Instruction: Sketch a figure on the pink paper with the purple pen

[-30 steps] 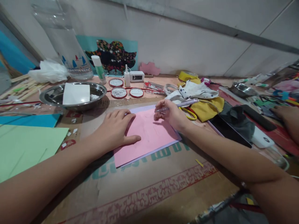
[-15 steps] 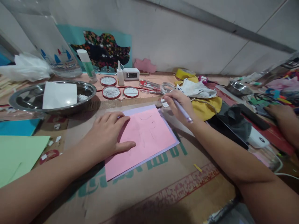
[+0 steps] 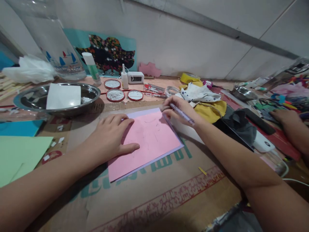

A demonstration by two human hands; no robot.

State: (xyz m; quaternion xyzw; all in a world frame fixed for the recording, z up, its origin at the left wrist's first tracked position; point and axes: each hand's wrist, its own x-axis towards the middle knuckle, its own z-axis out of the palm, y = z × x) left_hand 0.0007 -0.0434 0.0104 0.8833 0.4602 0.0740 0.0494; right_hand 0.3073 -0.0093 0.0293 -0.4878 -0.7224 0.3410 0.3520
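Observation:
A pink sheet of paper [image 3: 145, 145] with faint curved pencil-like marks lies on a pale purple sheet [image 3: 177, 150], which shows along its edges. My left hand [image 3: 116, 132] is spread flat on the left part of the pink sheet, thumb stretched out. At the sheet's upper right corner is my right hand [image 3: 178, 109], fingers curled. A purple pen [image 3: 182, 114] is tucked in it, pointing back over the wrist. The fingertips touch a small grey lump [image 3: 165, 107], whose kind I cannot make out.
Cardboard [image 3: 145, 199] covers the worktop. A metal bowl [image 3: 94, 96], red-rimmed bead dishes [image 3: 115, 95], a glue stick [image 3: 91, 67] and a small clock [image 3: 135, 77] stand behind. Fabric pieces [image 3: 210, 109] lie at right, near another person's hand [image 3: 285, 119]. Green paper [image 3: 21, 154] is left.
My right hand has moved slightly left and down, its fingertips closing onto the grey lump beside the paper. My left hand stays on the pink sheet. The view has shifted a little.

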